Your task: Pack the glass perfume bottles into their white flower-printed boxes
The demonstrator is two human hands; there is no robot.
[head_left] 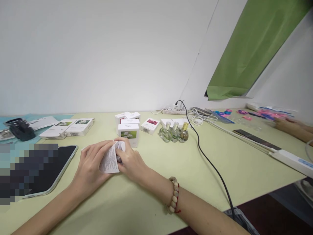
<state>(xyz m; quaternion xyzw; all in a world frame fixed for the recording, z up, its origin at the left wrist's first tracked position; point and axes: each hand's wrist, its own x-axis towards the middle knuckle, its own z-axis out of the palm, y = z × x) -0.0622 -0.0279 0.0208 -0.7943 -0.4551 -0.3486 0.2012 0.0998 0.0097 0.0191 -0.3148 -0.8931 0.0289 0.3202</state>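
Both my hands hold a small white printed box (110, 161) low over the pale green table (220, 169). My left hand (91, 166) wraps its left side, fingers curled round it. My right hand (129, 160), with a bead bracelet on the wrist, pinches the box's open top end, where something small and dark shows between the fingers. Just behind stand several small white boxes (128, 132) with flower pictures. Three small glass bottles (174, 132) stand in a row to their right.
A phone (52, 168) lies face up at the left. Flat white boxes (68, 128) lie at the far left. A black cable (210, 163) runs from a power strip (172, 110) to the front edge. Another person's hand (287, 124) rests at the far right among pink and blue bits.
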